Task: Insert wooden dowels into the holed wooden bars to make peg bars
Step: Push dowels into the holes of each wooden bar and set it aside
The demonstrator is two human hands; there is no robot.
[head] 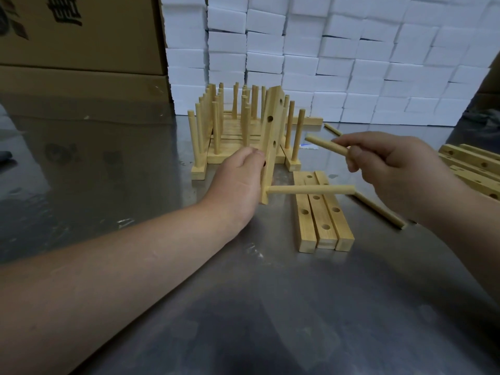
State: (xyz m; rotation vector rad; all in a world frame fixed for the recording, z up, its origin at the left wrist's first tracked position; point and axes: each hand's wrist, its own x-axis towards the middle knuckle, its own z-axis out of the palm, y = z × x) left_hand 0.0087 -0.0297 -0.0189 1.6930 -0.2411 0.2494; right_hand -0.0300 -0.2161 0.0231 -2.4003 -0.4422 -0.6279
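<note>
**A:** What's on the steel bench?

**B:** Finished peg bars at the back, in smooth pale wood. In front, the left hand has its grip clamped on a holed bar, held upright, with an inserted dowel jutting sideways near its lower end.

**A:** And the right hand?

**B:** Its grip pinches a loose dowel, tip near the bar's open holes. It looks light, stiff and round. I'd hold it mid-shaft and push it in straight.

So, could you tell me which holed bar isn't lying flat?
The bar gripped by the left hand: it is held upright, one dowel sticking sideways from it. The three bars beside it lie flat.
</note>
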